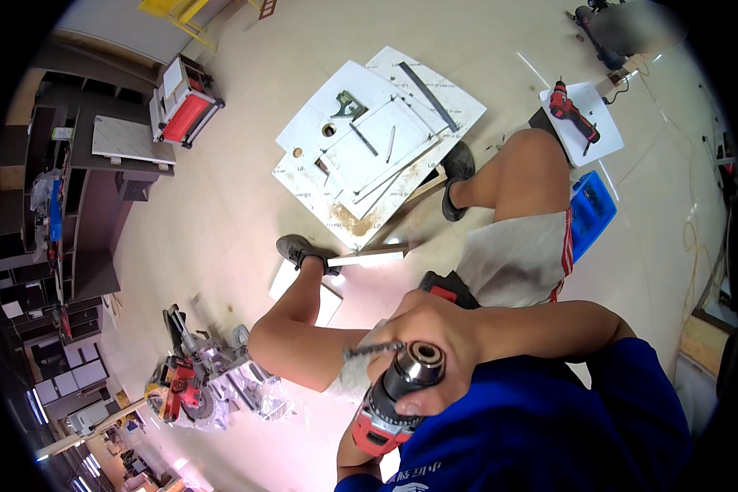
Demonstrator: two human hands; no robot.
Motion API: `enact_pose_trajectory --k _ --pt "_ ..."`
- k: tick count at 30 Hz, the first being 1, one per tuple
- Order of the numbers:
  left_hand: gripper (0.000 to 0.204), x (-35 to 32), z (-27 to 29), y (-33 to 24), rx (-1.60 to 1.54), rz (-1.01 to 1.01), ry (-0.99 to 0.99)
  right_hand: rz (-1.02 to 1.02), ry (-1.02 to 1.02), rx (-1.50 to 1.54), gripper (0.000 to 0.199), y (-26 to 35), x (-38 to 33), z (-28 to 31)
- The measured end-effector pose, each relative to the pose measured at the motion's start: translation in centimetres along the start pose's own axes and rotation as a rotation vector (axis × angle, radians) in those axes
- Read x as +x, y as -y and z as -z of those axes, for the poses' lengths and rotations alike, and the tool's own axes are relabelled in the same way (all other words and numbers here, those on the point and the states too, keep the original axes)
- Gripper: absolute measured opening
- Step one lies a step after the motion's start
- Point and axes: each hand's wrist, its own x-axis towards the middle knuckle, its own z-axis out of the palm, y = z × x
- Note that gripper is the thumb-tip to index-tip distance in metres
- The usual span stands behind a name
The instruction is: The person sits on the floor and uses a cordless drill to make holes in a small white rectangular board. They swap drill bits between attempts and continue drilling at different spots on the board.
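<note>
A red and black cordless drill (392, 395) is in front of my torso, its silver chuck toward the head view. My right hand (449, 330) is closed round the drill, thumb beside the chuck; a black and red battery shows beyond that hand. Just left of the chuck, a dark twist drill bit (369, 350) lies crosswise, outside the jaws and between fingers. My left forearm rises from the lower edge behind the drill. The left hand (378, 371) is mostly covered by the drill; its visible fingers appear pinched on the bit.
White boards (361, 168) with a dark strip, pen and green tool are stacked ahead on the floor. At right are another red drill (572, 115) on a white panel and a blue bin (592, 215). A miter saw (193, 389) stands left; a red-fronted cart (187, 111) is farther off.
</note>
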Motion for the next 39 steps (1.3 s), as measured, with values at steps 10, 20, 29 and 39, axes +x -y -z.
enact_pose_trajectory --k 10,20,29,39 --pt "0.031 1.2 0.3 -0.3 -0.576 0.035 -0.056 -0.022 0.031 0.057 0.044 1.0 1.8 0.4" --pt "0.023 7.9 6.3 0.9 -1.286 -0.168 0.743 0.461 -0.513 0.413 0.061 3.5 6.0 1.4" --pt "0.03 5.3 0.5 -0.6 -1.718 -0.153 0.211 0.831 -0.489 0.121 0.066 4.5 10.4 -0.3" --pt "0.03 8.0 -1.7 0.7 -1.67 -0.075 0.245 0.766 -0.155 -0.025 0.059 5.7 8.0 1.6"
